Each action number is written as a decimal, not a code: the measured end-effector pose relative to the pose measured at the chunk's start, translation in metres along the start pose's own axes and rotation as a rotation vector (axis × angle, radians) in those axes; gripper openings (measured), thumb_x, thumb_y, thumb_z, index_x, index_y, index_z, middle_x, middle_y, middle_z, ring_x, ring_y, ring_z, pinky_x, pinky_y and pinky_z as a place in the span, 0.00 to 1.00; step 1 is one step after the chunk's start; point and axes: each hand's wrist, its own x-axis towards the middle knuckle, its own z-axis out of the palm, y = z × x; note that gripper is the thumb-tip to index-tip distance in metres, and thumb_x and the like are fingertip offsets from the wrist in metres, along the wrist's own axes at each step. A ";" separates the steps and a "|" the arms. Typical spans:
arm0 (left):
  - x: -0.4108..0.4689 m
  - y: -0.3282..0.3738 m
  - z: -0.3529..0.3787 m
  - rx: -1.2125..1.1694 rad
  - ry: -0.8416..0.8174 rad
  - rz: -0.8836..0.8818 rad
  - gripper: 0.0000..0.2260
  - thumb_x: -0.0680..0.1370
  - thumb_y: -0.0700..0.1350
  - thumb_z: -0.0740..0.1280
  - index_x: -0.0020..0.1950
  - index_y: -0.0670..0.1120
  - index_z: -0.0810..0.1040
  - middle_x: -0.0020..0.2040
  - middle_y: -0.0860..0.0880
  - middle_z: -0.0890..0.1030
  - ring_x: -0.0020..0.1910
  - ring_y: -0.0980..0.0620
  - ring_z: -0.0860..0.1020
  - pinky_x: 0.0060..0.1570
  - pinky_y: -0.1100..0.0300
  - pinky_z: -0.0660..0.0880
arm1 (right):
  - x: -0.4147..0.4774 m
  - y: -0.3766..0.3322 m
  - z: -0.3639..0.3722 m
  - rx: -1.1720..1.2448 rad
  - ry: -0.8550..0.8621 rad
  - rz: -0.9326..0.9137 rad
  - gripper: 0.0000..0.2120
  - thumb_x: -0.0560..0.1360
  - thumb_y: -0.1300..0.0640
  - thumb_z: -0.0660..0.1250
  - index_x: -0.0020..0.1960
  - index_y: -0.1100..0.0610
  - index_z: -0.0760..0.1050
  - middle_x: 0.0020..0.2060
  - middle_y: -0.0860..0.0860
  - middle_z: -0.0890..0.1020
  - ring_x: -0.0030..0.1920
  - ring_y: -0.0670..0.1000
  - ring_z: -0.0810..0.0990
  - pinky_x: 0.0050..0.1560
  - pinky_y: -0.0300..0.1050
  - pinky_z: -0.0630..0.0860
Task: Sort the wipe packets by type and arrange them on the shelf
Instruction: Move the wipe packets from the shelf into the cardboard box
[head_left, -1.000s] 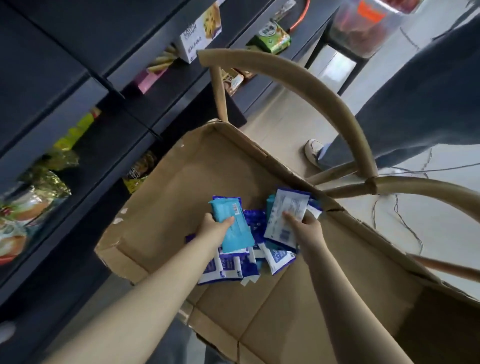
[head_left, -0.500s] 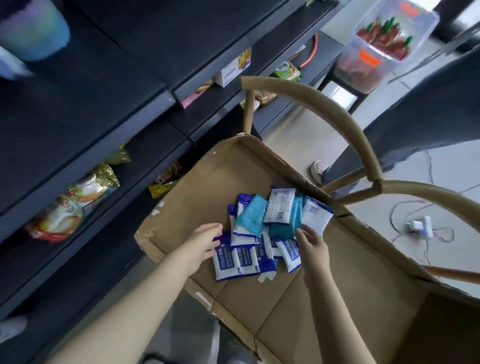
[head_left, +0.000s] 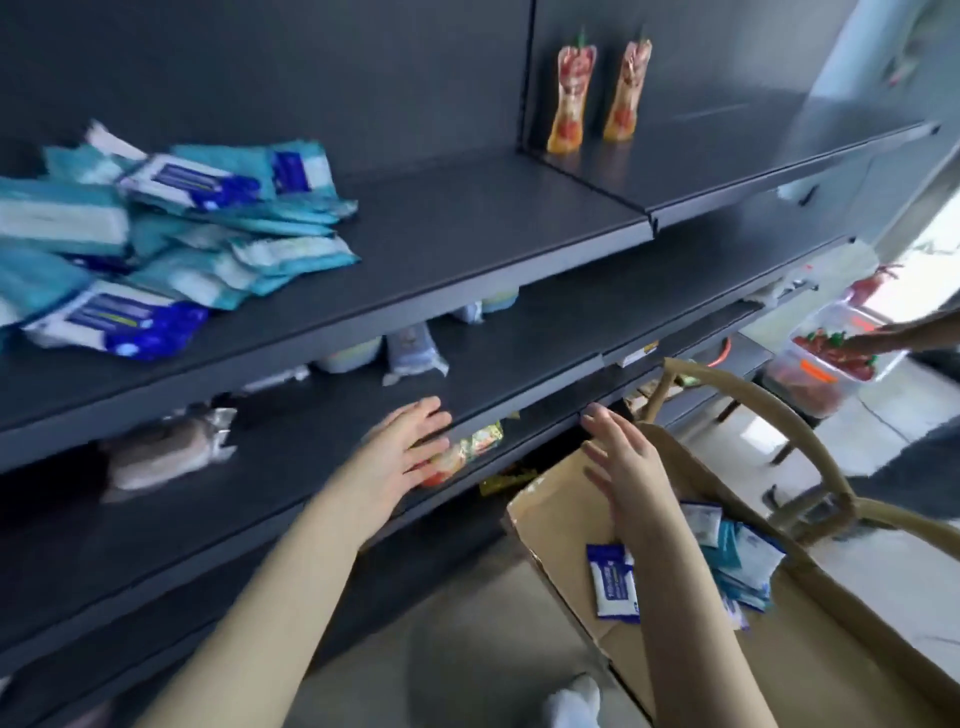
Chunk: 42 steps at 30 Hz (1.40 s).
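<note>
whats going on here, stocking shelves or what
A person is stocking a dark shelf from a cardboard box. The left hand and right hand are both open and empty, raised in front of the lower shelves. A loose pile of teal and blue wipe packets lies on the shelf; more packets sit in the box.

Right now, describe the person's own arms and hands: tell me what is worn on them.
The left hand and right hand are bare: no gloves, no rings that show. The left forearm and right forearm are uncovered down to the picture's edge, with no sleeve, watch or bracelet in view. Blur hides finer detail.
</note>
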 end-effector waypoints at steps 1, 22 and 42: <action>-0.016 0.021 -0.016 0.007 -0.002 0.055 0.13 0.82 0.54 0.60 0.63 0.54 0.76 0.61 0.54 0.81 0.58 0.52 0.80 0.51 0.57 0.75 | -0.010 -0.018 0.019 0.003 -0.031 -0.035 0.20 0.81 0.44 0.62 0.70 0.50 0.73 0.64 0.46 0.78 0.65 0.51 0.75 0.65 0.50 0.71; -0.068 0.170 -0.270 0.100 0.702 0.473 0.10 0.80 0.54 0.65 0.60 0.60 0.76 0.67 0.59 0.74 0.66 0.59 0.71 0.68 0.56 0.67 | 0.059 -0.177 0.308 -0.240 -0.432 -0.478 0.08 0.82 0.52 0.62 0.59 0.49 0.77 0.51 0.42 0.81 0.45 0.30 0.79 0.43 0.25 0.73; 0.055 0.164 -0.312 0.446 1.514 0.365 0.28 0.70 0.55 0.76 0.67 0.49 0.73 0.63 0.50 0.78 0.61 0.49 0.76 0.61 0.46 0.73 | 0.185 -0.138 0.385 -0.685 -0.409 -0.654 0.03 0.77 0.44 0.68 0.47 0.39 0.80 0.62 0.42 0.76 0.71 0.46 0.65 0.65 0.38 0.52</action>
